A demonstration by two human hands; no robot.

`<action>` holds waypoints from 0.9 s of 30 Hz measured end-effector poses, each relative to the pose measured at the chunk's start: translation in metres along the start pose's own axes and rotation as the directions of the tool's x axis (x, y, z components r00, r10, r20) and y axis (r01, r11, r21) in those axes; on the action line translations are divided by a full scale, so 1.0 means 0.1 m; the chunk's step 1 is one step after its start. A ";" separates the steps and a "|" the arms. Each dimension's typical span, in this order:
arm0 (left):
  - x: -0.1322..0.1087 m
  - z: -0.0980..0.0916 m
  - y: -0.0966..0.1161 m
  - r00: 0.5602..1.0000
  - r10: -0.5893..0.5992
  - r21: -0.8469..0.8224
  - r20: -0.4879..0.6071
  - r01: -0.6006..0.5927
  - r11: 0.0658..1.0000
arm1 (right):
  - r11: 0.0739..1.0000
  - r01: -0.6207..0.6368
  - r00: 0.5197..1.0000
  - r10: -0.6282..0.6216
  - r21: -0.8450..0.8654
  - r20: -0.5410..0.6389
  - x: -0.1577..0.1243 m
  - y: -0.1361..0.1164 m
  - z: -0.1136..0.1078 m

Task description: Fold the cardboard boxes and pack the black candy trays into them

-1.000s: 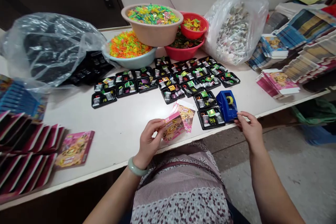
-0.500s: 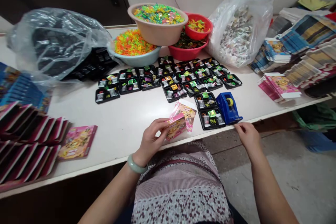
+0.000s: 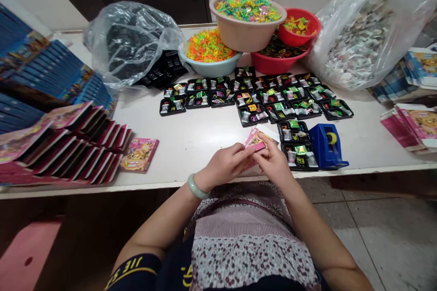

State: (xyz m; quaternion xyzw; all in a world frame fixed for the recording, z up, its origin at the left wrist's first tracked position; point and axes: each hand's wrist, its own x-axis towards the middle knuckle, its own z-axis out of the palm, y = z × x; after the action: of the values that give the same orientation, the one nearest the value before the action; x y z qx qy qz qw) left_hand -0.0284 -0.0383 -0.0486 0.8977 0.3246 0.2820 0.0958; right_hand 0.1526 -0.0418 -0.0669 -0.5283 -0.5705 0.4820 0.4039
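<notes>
A small pink box (image 3: 256,145) is held near the table's front edge, its printed face partly covered by fingers. My left hand (image 3: 227,163), with a pale green bangle (image 3: 197,187) at the wrist, is closed on the box from the left. From the right, my right hand (image 3: 276,160) presses its thumb and fingers on the same box. Whether a bit of tape lies under the right fingers cannot be made out. Flat pink printed cards lie behind the box. A blue tape dispenser (image 3: 322,150) stands right of two black trays (image 3: 298,157) filled with small wrapped pieces.
More filled black trays (image 3: 273,102) stand in rows behind. Basins of colourful pieces (image 3: 251,29) and plastic bags (image 3: 372,41) line the back. Stacked pink boxes (image 3: 73,154) and blue boxes (image 3: 61,72) fill the left; another pink stack (image 3: 413,127) stands right.
My right hand has moved from the tape dispenser's front to the pink box, which my left hand still holds. The camera view has swung left.
</notes>
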 end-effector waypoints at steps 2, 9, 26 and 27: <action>-0.01 0.02 -0.07 0.996 -0.043 -0.115 -0.073 0.034 0.993 | 0.970 0.016 1.000 -0.020 -0.241 -0.013 0.06 0.06 -0.04; -0.27 -0.33 -0.67 0.791 -0.573 -0.628 -0.213 0.339 0.701 | 0.832 0.273 0.961 -0.217 -0.482 0.170 0.55 0.21 -0.31; -0.86 -0.09 -0.73 0.800 -0.600 0.251 -0.017 0.584 0.772 | 0.387 0.535 0.844 -0.270 -0.751 0.463 1.41 0.37 0.28; -0.89 -0.09 -0.71 0.788 -0.614 0.292 -0.042 0.598 0.747 | 0.410 0.561 0.828 -0.288 -0.720 0.481 1.42 0.35 0.30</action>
State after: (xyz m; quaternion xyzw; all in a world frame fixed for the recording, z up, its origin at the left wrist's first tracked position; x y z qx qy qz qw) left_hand -0.1273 -0.0405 -0.1057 0.7553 0.6330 0.1592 0.0587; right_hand 0.1147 0.0941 -0.1145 -0.4156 -0.8959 0.0971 0.1237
